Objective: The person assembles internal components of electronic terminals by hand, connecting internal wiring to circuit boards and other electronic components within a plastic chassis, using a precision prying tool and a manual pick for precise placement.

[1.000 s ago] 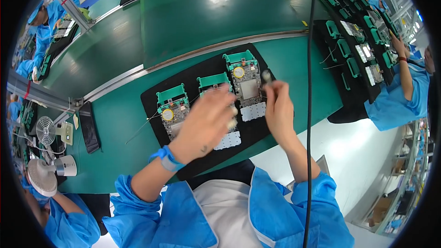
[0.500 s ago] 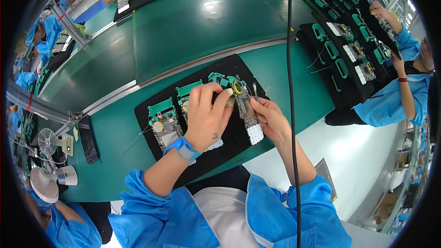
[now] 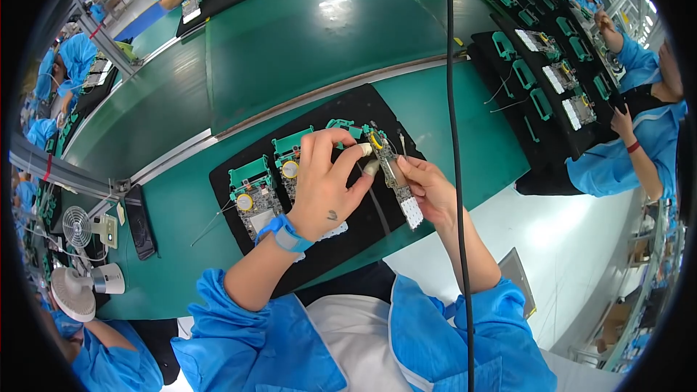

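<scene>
My right hand [image 3: 433, 190] grips a narrow circuit board [image 3: 393, 172] by its right edge, thumb on top. The board has a round yellow-rimmed part near its far end and a white block at its near end. It is tilted above a black mat [image 3: 337, 243]. My left hand [image 3: 324, 181] holds the board's left edge between thumb and index finger, both with pale fingertip covers. A slim metal tool [image 3: 402, 142] shows just beyond my right hand; whether I hold it cannot be told. Two boards with green frames, the left board [image 3: 254, 196] and the middle board [image 3: 289, 167], lie on the mat.
A black cable [image 3: 457, 138] hangs down in front of my right forearm. At left are a phone [image 3: 139, 221] and a small white fan [image 3: 72, 294]. More boards and green frames lie on a black tray [image 3: 501, 91] at right, near a co-worker's arm [image 3: 639, 149].
The board has turned and tilted in my hands. My left thumb and index finger have spread apart along its edge. The co-worker's arms at right have moved.
</scene>
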Demonstrator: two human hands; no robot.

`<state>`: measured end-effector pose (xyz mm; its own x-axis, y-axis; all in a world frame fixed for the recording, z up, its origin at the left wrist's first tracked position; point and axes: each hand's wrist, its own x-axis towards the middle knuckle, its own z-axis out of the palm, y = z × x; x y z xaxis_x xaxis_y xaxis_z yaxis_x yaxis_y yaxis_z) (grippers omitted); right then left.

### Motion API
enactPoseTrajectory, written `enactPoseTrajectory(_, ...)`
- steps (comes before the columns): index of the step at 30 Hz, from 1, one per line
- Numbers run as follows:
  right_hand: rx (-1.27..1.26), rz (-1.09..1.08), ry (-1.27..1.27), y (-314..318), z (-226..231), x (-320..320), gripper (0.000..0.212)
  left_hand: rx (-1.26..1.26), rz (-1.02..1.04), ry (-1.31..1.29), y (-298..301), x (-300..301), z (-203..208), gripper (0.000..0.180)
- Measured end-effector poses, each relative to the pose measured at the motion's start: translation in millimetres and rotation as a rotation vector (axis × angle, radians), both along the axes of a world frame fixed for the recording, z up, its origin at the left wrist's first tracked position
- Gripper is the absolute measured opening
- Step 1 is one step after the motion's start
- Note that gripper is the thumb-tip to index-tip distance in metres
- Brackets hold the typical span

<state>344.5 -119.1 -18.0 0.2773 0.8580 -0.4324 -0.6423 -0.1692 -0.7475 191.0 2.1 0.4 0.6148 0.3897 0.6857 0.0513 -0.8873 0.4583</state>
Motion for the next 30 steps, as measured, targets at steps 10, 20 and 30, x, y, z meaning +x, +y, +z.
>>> enactPoseTrajectory(10, -0.004, -0.072, 0.005, -3.1, -0.4, 2.8, 0.026, -0.238, -0.235, 0.115, 9.4, -17.9, 6.4, 0.036)
enactPoseTrajectory(20, 0.027, -0.039, 0.053, 1.5, 1.7, -11.9, 0.028, 0.192, 0.15, -0.038, 0.1, 2.5, -2.7, 0.032)
enactPoseTrajectory(30, -0.03, -0.177, -0.559, -4.6, -30.2, -6.2, 0.026, -0.229, 0.028, -0.054, 5.6, -5.2, -9.1, 0.024)
